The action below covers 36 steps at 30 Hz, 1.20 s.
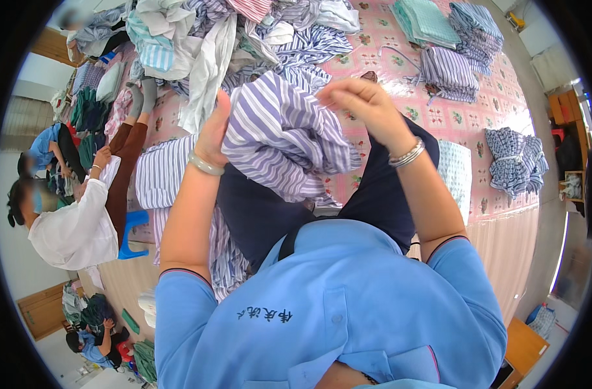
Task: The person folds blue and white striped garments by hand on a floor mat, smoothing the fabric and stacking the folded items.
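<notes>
A bunched purple-and-white striped cloth point(281, 131) hangs above my lap, its folds loose at the lower right. My left hand point(216, 131), with a pale bangle at the wrist, grips the cloth's left side, thumb up. At the cloth's upper right edge is my right hand point(357, 104), wearing silver bracelets, its fingers curled close together. A thin pale strand seems to show at those fingertips; whether they pinch it or the cloth is unclear. Beside my left leg lies a folded striped cloth point(164, 167), with more striped cloth point(228, 262) below it.
A large heap of mixed garments point(198, 48) lies ahead on the pink patterned table cover point(500, 160). To the right are folded green cloths point(425, 22), a purple striped bundle point(449, 73) and a tied checked bundle point(515, 158). Co-workers point(77, 223) sit at left near a blue stool point(134, 233).
</notes>
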Available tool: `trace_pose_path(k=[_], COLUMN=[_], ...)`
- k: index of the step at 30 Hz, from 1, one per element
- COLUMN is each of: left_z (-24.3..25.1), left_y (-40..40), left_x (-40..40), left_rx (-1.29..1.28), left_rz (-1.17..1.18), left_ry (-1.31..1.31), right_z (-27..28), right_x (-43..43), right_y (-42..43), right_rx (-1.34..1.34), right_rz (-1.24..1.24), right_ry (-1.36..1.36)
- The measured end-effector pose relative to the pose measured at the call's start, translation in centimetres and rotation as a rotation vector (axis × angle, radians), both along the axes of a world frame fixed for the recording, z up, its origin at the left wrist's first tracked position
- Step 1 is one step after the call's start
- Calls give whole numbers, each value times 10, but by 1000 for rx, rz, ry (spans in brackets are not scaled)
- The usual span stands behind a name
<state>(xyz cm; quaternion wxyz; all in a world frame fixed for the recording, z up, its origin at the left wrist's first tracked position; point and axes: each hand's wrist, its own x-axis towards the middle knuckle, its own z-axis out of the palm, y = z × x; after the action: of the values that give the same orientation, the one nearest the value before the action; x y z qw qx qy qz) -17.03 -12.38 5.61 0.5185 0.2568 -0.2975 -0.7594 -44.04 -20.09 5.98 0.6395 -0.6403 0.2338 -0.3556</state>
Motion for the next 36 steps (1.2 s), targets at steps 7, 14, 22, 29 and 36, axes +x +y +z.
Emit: trace_pose_path(k=[7, 14, 22, 29, 36], left_z=[2, -12, -28, -49, -22], left_y=[3, 33, 55, 58, 75], left_x=[-2, 9, 27, 41, 71], left_rx=[-12, -158, -346, -505, -198], left_rz=[-68, -29, -17, 48, 203], left_ry=[238, 388, 366, 194, -149], right_z=[-59, -88, -65, -77, -52], right_x=[17, 10, 14, 36, 10], right_y=[27, 37, 46, 52, 1], right_rx=[-488, -533, -501, -504, -579], right_rz=[-376, -405, -137, -120, -316], right_ry=[154, 271, 105, 252, 294])
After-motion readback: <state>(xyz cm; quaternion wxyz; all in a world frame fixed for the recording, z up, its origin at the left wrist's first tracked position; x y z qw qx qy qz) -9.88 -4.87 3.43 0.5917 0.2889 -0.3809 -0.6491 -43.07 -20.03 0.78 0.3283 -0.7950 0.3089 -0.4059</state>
